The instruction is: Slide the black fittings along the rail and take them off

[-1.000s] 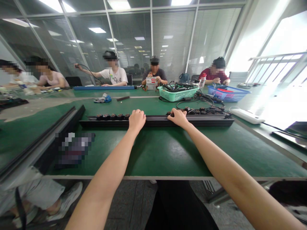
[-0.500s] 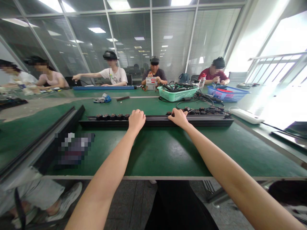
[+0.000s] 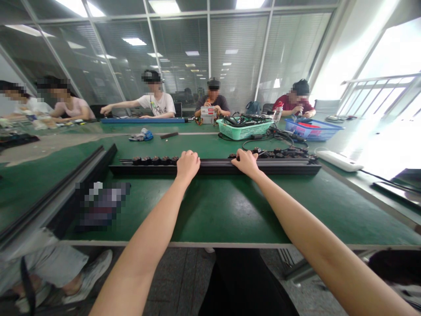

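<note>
A long, straight black rail (image 3: 215, 167) is lying flat on the green counter (image 3: 237, 210), running roughly parallel to the near edge. Its dark front wall is facing the near edge; a greyish lengthwise band is showing along its top. Small black pieces with brownish tops (image 3: 155, 161) are standing in a row along its left part. Whether they are fixed is not showing.
</note>
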The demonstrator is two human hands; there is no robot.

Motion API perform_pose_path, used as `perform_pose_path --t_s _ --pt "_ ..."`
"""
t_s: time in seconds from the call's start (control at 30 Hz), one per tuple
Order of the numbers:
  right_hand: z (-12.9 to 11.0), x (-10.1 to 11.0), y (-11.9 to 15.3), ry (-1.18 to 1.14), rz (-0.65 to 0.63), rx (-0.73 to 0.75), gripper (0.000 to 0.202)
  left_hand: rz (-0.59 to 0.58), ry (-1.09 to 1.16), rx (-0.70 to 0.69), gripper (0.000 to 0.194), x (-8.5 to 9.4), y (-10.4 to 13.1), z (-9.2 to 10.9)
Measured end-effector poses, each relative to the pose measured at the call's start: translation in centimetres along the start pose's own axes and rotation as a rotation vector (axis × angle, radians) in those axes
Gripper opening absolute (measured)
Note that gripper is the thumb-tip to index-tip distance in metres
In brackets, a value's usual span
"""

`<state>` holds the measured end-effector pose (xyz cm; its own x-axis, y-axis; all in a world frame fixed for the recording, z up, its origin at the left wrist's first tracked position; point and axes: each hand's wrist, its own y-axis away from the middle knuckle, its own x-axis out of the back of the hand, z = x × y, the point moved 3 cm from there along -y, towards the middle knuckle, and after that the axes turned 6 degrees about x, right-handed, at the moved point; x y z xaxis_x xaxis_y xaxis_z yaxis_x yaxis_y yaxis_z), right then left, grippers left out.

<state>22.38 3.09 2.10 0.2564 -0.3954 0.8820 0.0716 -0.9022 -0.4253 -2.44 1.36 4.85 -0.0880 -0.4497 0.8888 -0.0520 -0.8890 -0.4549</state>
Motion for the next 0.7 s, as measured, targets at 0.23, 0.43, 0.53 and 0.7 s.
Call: perform_pose_path --t_s 0.23,0.43,0.53,0.7 --pt "-0.33 0.32 0.07 0.044 -0.009 -0.003 0.02 0.001 0.018 0.002 0.034 -0.02 -0.06 -0.07" --pt "-0.69 0.71 0.3 0.059 -0.021 -0.017 0.021 -0.009 0.013 0.008 0.034 0.11 -0.02 0.03" --pt "-0.79 0.87 0.36 0.069 -0.022 -0.018 0.022 -0.008 0.01 0.008 0.034 0.17 0.01 0.07" --pt "-0.5 0.83 0.19 0.076 -0.037 -0.007 0.022 0.005 -0.001 -0.001 0.033 0.18 0.09 0.11"
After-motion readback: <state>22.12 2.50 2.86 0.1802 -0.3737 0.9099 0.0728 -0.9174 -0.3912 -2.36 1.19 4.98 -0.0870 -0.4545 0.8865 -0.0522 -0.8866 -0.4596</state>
